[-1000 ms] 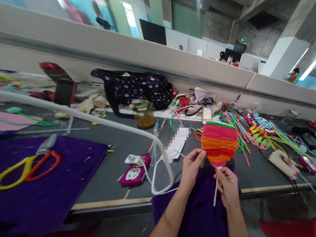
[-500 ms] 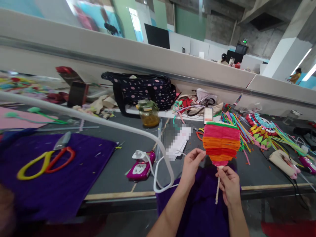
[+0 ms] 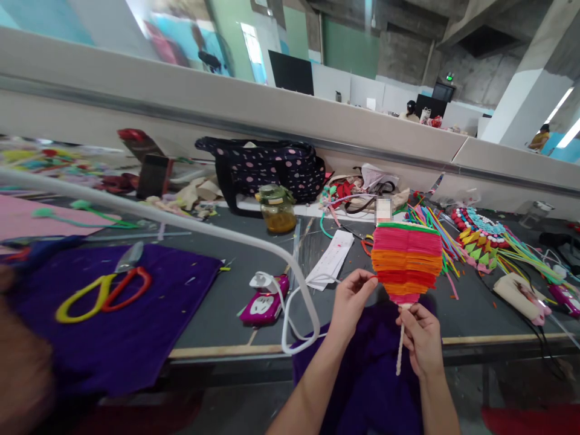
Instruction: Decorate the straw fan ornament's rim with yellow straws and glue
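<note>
Craft piece: we hold up a heart-shaped stack of fuzzy craft stems (image 3: 406, 261), pink at the top, orange in the middle, red and pink down to the tip, raised above the near edge of the bench (image 3: 217, 314).
Left hand: our left hand (image 3: 351, 300) pinches the lower left edge of the heart, thumb and forefinger closed on it.
Right hand: our right hand (image 3: 421, 338) is wrapped around the white twisted stem (image 3: 399, 353) that hangs from the heart's tip, fingers shut on it just below the point.
Step in hand: by our reading, we are steadying and checking the piece, the stem gripped like a handle.
Next move: it looks to call for a firm hold on the stem while the left fingers press or straighten the rows, gently, so that nothing slips out of line.
Around us: purple cloth (image 3: 367, 380) under our hands, scissors (image 3: 102, 290) on another cloth to the left, a jar (image 3: 276, 209), a dotted bag (image 3: 267, 166), loose coloured stems (image 3: 441, 235) on the right.
</note>
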The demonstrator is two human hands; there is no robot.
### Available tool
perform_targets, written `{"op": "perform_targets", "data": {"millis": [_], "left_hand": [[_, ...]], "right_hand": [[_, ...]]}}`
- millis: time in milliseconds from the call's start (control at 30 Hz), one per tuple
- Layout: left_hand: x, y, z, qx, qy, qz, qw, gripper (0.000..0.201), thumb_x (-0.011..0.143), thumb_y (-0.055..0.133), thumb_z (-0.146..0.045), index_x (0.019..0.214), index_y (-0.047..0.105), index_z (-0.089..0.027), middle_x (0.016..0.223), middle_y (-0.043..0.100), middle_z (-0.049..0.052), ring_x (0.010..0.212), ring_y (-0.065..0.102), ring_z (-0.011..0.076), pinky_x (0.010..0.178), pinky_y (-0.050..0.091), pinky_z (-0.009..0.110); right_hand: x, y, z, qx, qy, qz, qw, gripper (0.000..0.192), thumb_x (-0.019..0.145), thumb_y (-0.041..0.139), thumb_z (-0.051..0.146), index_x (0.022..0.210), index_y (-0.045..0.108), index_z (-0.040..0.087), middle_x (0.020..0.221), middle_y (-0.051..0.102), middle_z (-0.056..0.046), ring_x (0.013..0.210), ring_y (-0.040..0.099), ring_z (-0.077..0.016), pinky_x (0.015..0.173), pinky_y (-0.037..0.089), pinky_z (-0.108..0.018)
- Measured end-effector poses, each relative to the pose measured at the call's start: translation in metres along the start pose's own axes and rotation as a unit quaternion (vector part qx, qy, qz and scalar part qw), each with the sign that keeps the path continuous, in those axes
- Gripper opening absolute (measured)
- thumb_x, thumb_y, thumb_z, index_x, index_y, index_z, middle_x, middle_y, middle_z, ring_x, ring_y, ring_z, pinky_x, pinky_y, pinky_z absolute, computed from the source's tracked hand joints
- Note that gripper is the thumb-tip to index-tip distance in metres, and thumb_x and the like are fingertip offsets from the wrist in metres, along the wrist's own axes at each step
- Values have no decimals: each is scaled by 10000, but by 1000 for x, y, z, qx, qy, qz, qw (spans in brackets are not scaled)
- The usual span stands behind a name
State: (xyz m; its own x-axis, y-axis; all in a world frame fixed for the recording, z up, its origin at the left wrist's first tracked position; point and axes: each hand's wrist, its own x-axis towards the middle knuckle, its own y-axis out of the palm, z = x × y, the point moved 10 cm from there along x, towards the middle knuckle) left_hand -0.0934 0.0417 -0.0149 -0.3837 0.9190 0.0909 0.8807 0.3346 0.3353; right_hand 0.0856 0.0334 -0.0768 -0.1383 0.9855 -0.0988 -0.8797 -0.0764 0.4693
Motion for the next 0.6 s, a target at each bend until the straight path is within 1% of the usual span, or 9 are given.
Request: {"op": "perform_targets", "data": {"millis": [100,167,300,367,600], "left_hand": [[-1,0,-1,3,-2,3,1000,159,659,742,-299,657,652,-168,605,572,-15,567,475,108,548,353,208],[-1,1,1,-10,-14,10,1000,154,661,741,-298,678,662,-167,622,591,-14,592,504,114,585,385,212],[-2,3,9,-56,-50,24,997,177,658,746,-287,778,695,-167,751,672,6,682,575,137,694,447,244],[-1,3,11,-71,-56,28,996,189,650,757,-272,798,703,-168,797,693,14,725,594,147,730,457,253],[-3,4,0,-63,-23,46,997,152,683,758,-261,796,713,-169,801,703,16,767,611,156,774,460,253]], "right_hand": [[-2,1,1,1,-1,1,1000,298,691,796,356,697,572,160,607,640,14,346,259,8,297,181,-115],[-2,2,2,-3,-1,1,1000,301,686,798,361,703,575,159,601,640,13,343,261,6,295,182,-117],[-4,2,3,-5,-2,2,1000,307,679,803,362,703,575,159,594,642,11,341,269,6,292,179,-115],[-4,2,3,-3,-1,1,1000,312,671,807,365,699,573,161,589,639,14,338,275,6,289,183,-114],[-5,4,1,0,4,3,1000,335,656,814,382,689,566,159,582,635,10,329,273,7,278,201,-116]]}}
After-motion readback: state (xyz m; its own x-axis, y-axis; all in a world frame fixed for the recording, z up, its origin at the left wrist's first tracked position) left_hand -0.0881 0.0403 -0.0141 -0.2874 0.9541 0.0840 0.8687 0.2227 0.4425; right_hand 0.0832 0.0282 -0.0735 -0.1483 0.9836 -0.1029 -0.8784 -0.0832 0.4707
